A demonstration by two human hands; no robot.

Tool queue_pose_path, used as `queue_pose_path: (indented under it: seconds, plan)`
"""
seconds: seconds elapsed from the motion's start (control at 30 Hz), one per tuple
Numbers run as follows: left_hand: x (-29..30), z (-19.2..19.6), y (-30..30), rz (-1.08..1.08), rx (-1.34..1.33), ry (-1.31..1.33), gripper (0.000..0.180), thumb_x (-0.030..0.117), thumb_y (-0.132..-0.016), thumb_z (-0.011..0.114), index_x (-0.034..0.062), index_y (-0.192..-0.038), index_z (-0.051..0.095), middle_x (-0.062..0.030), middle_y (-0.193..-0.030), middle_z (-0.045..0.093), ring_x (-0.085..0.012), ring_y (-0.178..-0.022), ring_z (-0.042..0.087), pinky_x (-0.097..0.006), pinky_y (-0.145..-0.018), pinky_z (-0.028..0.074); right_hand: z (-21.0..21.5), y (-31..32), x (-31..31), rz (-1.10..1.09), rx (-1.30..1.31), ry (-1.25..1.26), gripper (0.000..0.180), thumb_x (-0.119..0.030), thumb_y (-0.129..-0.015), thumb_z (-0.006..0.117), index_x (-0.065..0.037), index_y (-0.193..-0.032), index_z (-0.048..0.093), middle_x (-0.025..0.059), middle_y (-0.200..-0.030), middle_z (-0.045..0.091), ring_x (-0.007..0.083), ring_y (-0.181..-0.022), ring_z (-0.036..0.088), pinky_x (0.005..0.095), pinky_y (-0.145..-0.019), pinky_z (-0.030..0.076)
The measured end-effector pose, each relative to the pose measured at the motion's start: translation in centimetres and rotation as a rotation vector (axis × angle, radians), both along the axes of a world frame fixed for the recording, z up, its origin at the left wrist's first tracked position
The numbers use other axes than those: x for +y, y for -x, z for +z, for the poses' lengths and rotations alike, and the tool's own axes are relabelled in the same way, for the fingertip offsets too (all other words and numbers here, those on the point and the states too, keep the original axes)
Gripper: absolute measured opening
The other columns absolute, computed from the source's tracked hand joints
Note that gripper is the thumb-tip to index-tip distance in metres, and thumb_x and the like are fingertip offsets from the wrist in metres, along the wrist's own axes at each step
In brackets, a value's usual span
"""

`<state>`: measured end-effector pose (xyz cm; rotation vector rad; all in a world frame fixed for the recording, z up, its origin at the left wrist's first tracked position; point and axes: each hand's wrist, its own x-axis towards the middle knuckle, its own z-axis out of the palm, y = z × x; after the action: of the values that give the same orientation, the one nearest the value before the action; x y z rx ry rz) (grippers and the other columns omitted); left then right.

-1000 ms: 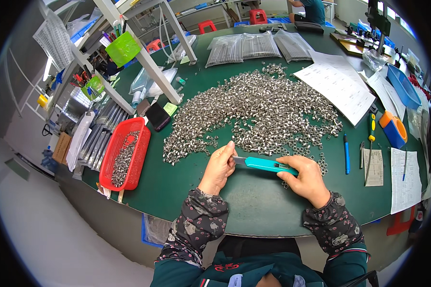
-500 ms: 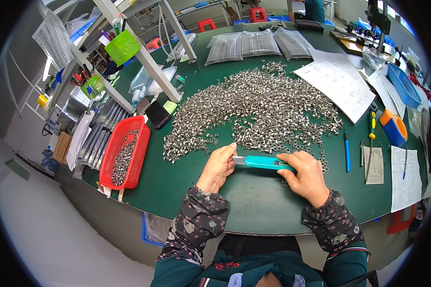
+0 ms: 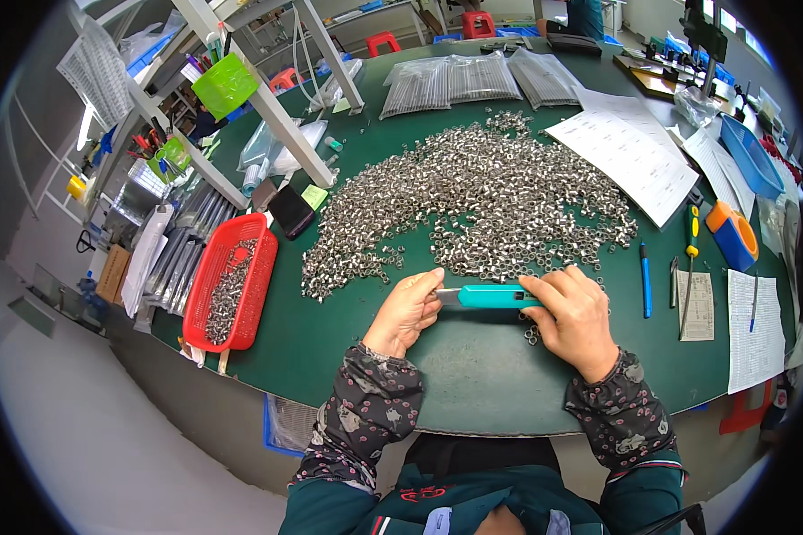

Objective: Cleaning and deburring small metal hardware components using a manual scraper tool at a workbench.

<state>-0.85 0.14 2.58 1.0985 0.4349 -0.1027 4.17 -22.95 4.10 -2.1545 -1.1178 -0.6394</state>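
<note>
Across the front of the bench, my right hand grips the handle end of a teal utility knife held level. Its metal blade points left and reaches the fingertips of my left hand. The left thumb and fingers are pinched together at the blade's tip; whether they hold the blade itself or a small part against it is hidden. Just beyond both hands spreads a wide pile of small shiny metal rings, and a few loose rings lie under the knife near my right fingers.
Left stands a red basket part-filled with rings, beside a dark phone-like device. On the right lie a blue pen, a yellow-handled screwdriver, a blue-orange tape dispenser and paper sheets. Bagged tubes lie at the back.
The knife has turned slightly to lie more level, its handle end rising a little. My right hand has shifted slightly away from me along with it; the left stays at the blade tip.
</note>
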Motion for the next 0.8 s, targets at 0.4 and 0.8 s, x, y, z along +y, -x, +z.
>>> queue_pose_path:
  seconds: [0.4, 0.8]
  plan:
    - [0.0, 0.1, 0.1, -0.117, 0.014, -0.013, 0.028, 0.026, -0.089, 0.055, 0.0131, -0.069, 0.041, 0.0083, -0.052, 0.030, -0.0006, -0.042, 0.027, -0.018, -0.033, 0.017, 1.1, -0.6, -0.4, -0.017, -0.205, 0.061, 0.033, -0.012, -0.064, 0.068, -0.013, -0.097, 0.063, 0.0002, -0.079, 0.055, 0.0189, -0.068, 0.049, 0.0323, -0.057, 0.037]
    - [0.5, -0.7, -0.2, -0.045, -0.233, 0.154, 0.027, 0.031, -0.095, 0.042, 0.0079, -0.081, 0.047, 0.0009, -0.066, 0.042, -0.0047, -0.048, 0.032, -0.018, -0.040, 0.027, 0.4, -0.4, -0.4, -0.005, -0.072, -0.052, 0.038, -0.010, -0.060, 0.072, -0.011, -0.097, 0.063, 0.0027, -0.076, 0.056, 0.0213, -0.067, 0.051, 0.0334, -0.057, 0.042]
